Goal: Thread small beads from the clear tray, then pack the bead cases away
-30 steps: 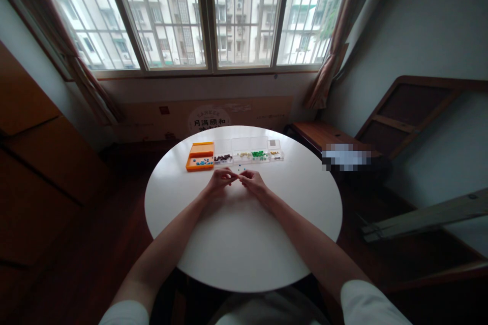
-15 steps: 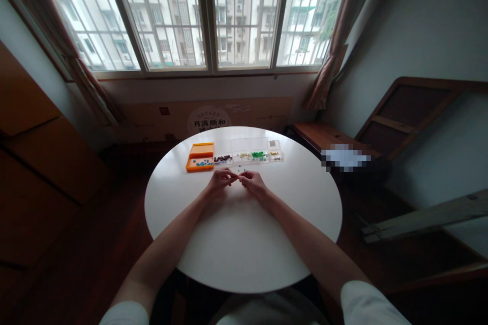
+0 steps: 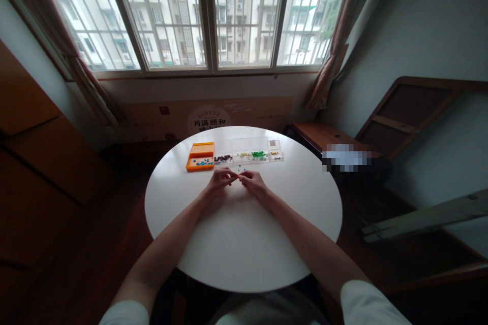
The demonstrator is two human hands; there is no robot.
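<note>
My left hand (image 3: 221, 178) and my right hand (image 3: 251, 181) meet fingertip to fingertip above the round white table (image 3: 244, 244). Both are closed in a pinch; whatever sits between the fingertips is too small to make out. Just beyond them lie a couple of tiny blue pieces (image 3: 244, 169) on the tabletop. Behind my left hand stands an open orange box (image 3: 200, 167) with blue beads (image 3: 203, 162) in it. To its right, clear open boxes hold dark beads (image 3: 223, 158), pale beads (image 3: 244, 156), green beads (image 3: 259, 154) and small gold-coloured pieces (image 3: 275, 153).
A barred window (image 3: 209, 20) with curtains rises behind the table. Against the wall under it leans a long printed cardboard box (image 3: 152, 117). At right are a wooden bench (image 3: 318, 134) and a plank (image 3: 423, 221); orange-brown cabinets (image 3: 34, 183) stand at left.
Almost nothing differs. Both hands keep the same pinch at the same spot, and the boxes and beads have not moved.
</note>
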